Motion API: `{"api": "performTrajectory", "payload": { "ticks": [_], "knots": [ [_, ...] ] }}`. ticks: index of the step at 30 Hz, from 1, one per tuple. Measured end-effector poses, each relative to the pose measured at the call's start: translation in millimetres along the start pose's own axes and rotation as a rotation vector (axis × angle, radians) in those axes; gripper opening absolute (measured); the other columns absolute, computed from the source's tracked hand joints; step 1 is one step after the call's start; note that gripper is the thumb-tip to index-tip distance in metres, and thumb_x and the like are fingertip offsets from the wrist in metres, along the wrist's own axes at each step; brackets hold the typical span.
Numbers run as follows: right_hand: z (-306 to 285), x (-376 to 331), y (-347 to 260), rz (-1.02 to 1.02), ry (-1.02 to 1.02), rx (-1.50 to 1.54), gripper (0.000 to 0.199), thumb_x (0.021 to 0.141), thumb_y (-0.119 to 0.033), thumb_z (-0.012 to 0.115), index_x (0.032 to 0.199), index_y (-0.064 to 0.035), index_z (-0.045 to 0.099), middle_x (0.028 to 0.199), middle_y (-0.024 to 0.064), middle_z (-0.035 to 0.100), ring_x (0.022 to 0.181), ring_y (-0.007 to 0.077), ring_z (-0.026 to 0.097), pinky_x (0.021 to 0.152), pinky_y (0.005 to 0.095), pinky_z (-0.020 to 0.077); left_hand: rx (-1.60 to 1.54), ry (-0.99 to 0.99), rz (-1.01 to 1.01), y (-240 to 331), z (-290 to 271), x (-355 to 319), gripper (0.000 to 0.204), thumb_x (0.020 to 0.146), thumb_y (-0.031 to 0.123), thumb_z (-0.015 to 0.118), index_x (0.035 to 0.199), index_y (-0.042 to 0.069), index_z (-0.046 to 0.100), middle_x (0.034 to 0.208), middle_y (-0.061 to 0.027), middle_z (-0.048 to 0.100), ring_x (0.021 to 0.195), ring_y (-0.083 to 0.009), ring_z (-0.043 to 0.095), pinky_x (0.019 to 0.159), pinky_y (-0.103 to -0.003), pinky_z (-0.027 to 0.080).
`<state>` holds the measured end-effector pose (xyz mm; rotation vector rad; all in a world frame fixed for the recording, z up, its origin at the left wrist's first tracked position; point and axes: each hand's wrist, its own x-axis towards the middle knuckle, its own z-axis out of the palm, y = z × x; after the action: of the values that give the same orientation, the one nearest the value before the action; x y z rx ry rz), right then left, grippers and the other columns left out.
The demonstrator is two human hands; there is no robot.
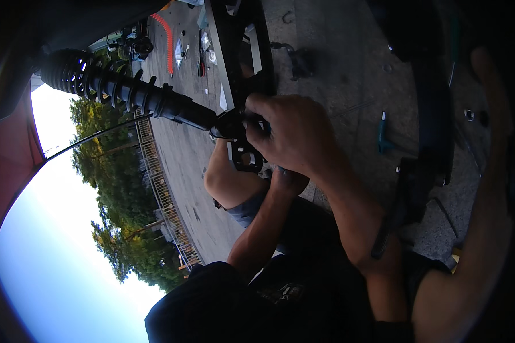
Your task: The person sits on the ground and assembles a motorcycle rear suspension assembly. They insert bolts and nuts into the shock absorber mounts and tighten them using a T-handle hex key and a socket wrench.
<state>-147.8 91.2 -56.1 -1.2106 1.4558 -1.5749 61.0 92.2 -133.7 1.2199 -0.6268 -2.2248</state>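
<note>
A black shock absorber (137, 91) with a coil spring slants down from the upper left. Its lower end meets a black metal bracket (247, 159) with cut-out holes, joined to a long dark frame arm (234, 51). My right hand (292, 128) is closed at this joint, thumb and fingers curled round a small dark part that I cannot make out. Below it, my left hand (289, 180) reaches in beside the bracket. The right wrist and the bracket hide its fingers.
On the paved ground lie a teal-handled hex key (383, 134), an L-shaped key (446, 217), a metal nut or socket (468, 115) and a red coiled hose (167, 43). A dark beam (432, 114) and a bare limb (486, 211) stand at right. A railing (160, 188) runs at left.
</note>
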Motion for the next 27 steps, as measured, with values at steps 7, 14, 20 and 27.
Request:
{"api": "performTrajectory", "payload": {
  "ticks": [7,14,20,27],
  "knots": [
    [3.9,4.8,1.1,-0.03,-0.016,-0.103,0.021,0.083,-0.028,0.067,0.084,-0.0076,0.062,0.065,0.0094,0.063,0.058,0.0224,0.063,0.054,0.0356,0.0478,0.298,-0.331,0.18,4.9,0.3,-4.1,0.054,0.096,0.039,0.046,0.138,0.006,0.039,0.14,-0.0135,0.042,0.13,-0.0301,0.04,0.109,-0.047,0.031],
    [5.8,-1.7,6.9,-0.049,0.066,0.056,0.023,0.084,-0.028,0.066,0.084,-0.0054,0.062,0.067,0.0117,0.063,0.061,0.0272,0.063,0.056,0.0385,0.048,0.053,-0.038,0.045,4.5,5.0,-8.4,0.049,0.093,0.034,0.052,0.131,0.003,0.045,0.134,-0.0136,0.048,0.126,-0.0302,0.044,0.108,-0.048,0.033],
    [8.6,3.3,5.7,-0.033,-0.004,-0.055,0.023,0.082,-0.026,0.068,0.088,-0.0049,0.061,0.069,0.0126,0.063,0.061,0.0276,0.063,0.056,0.0384,0.0482,-0.01,0.049,-0.012,4.3,2.8,-5.7,0.049,0.092,0.035,0.055,0.129,0.005,0.046,0.129,-0.0121,0.051,0.122,-0.0283,0.048,0.106,-0.046,0.037],
    [7.4,0.9,6.1,-0.059,0.013,0.023,0.023,0.084,-0.026,0.067,0.086,-0.0047,0.06,0.067,0.0122,0.063,0.06,0.0279,0.063,0.055,0.038,0.0476,-0.005,0.064,-0.01,2.3,-6.9,-0.8,0.046,0.091,0.034,0.057,0.127,0.007,0.047,0.128,-0.0104,0.052,0.118,-0.0262,0.051,0.102,-0.045,0.041]
  ]
}}
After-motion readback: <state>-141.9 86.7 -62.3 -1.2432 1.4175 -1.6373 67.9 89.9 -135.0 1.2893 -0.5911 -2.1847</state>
